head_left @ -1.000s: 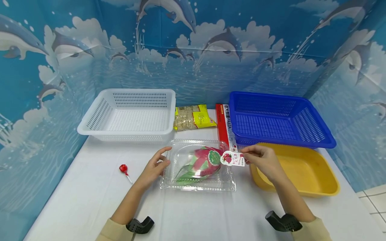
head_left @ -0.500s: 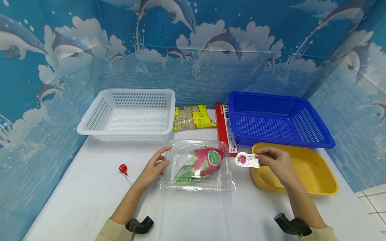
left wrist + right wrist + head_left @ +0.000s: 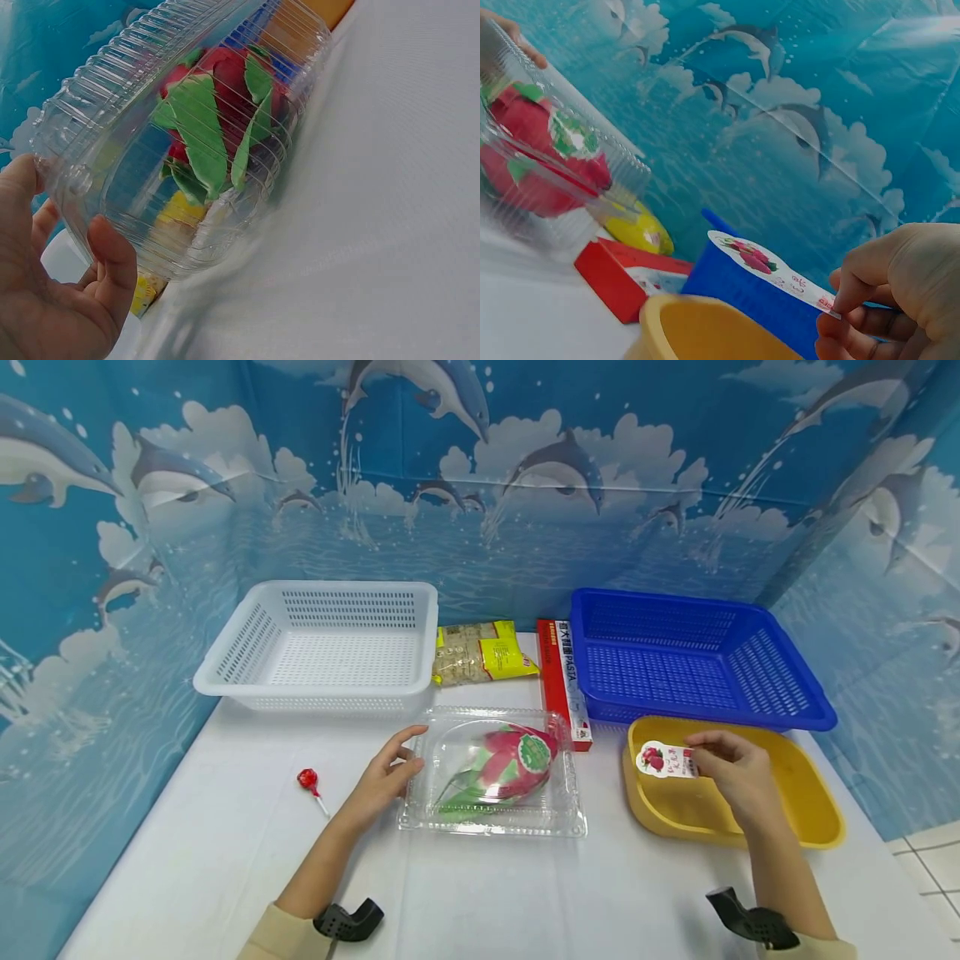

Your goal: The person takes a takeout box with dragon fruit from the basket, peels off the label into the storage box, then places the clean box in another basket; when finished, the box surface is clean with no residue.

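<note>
My left hand (image 3: 384, 783) touches the left edge of a clear plastic clamshell box (image 3: 444, 752), with its fingertips at the rim and the fingers relaxed. Inside lies a pink dragon fruit (image 3: 501, 760) with green leaves and a round green sticker; the left wrist view also shows the leaves (image 3: 201, 131) through the ribbed side. My right hand (image 3: 738, 777) pinches a white label (image 3: 662, 760) by its right end, between thumb and fingertips. Printed on the label are red dragon fruit and red writing. It overlaps the yellow basin (image 3: 813, 822) in the head view.
A white basket (image 3: 337, 689) stands back left, a blue basket (image 3: 697, 714) back right, behind the yellow basin. Between them lie a yellow-and-clear food bag (image 3: 480, 653) and a red pasta box (image 3: 553, 672). A red lollipop (image 3: 307, 779) lies left of my left hand.
My right hand has carried the label rightward, from the clamshell box's right edge to over the yellow basin. The left hand and the box have stayed in place.
</note>
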Demonstrator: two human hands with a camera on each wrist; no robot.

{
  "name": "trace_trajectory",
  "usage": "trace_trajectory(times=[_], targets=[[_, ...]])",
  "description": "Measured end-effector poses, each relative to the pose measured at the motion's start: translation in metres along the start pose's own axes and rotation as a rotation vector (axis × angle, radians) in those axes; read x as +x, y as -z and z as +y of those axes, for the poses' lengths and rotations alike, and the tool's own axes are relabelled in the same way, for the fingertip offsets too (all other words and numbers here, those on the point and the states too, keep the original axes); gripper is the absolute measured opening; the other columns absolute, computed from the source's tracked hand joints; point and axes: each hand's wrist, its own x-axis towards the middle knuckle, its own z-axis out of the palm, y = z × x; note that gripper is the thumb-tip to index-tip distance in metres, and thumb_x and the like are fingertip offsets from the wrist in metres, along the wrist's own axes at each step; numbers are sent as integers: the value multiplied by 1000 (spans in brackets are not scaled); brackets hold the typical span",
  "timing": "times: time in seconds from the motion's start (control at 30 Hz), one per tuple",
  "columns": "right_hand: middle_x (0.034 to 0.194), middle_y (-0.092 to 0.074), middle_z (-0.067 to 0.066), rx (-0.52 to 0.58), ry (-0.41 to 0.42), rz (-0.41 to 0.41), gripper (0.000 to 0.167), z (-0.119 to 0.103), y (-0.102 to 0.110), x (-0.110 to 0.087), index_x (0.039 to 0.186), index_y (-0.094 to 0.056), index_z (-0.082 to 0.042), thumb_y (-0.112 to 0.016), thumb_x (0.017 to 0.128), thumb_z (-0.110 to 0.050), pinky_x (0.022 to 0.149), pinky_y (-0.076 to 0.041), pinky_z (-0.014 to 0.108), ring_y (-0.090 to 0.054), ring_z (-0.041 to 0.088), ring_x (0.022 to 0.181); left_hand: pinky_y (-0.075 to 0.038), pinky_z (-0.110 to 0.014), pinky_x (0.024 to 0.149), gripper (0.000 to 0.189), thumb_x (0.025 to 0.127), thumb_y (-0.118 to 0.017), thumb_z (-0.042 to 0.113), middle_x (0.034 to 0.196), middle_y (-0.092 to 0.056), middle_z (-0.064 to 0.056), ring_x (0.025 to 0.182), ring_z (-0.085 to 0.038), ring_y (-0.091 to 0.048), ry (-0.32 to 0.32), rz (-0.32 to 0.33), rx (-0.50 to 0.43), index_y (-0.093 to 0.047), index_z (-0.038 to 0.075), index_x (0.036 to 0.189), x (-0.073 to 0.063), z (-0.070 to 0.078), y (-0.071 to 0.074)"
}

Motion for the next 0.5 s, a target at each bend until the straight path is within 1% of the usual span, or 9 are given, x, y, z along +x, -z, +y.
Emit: trace_trajectory(times=[0.13,0.23,0.3,0.4,0.5], targets=[[92,-57,-11,-38,-51,18,22,8,3,2,111,-60,6,-55,98,-11,70,-50,13,-53,9,81,-45,-24,61,49,99,-56,14,102,-44,-12,76,-20,-52,-1,-1,-4,-41,12,145,0,-1,0],[93,-58,-3,-101,-71,24,26,13,4,3,114,-59,7,-55,97,-12,67,-50,14,-52,10,79,-46,-25,62,49,99,-55,13,102,-44,-12,77,-20,-52,3,2,-6,-41,13,145,0,-2,0],[94,-59,4,-165,-64,18,27,17,4,5,115,-59,8,-55,97,-12,64,-50,16,-52,12,77,-46,-25,62,49,99,-56,14,103,-44,-12,76,-20,-52,4,2,-5,-41,12,145,0,-2,0],[95,-60,14,-276,-33,-9,25,22,3,7,112,-61,9,-57,96,-10,59,-49,18,-52,18,77,-45,-25,62,48,99,-56,14,103,-44,-12,75,-18,-51,8,1,-5,-41,13,145,0,-1,1],[93,-60,17,-355,1,-47,21,23,2,8,109,-62,9,-58,94,-6,55,-47,20,-52,24,77,-45,-24,62,49,99,-56,15,103,-44,-12,75,-18,-51,12,-1,-3,-42,14,145,0,-1,1]])
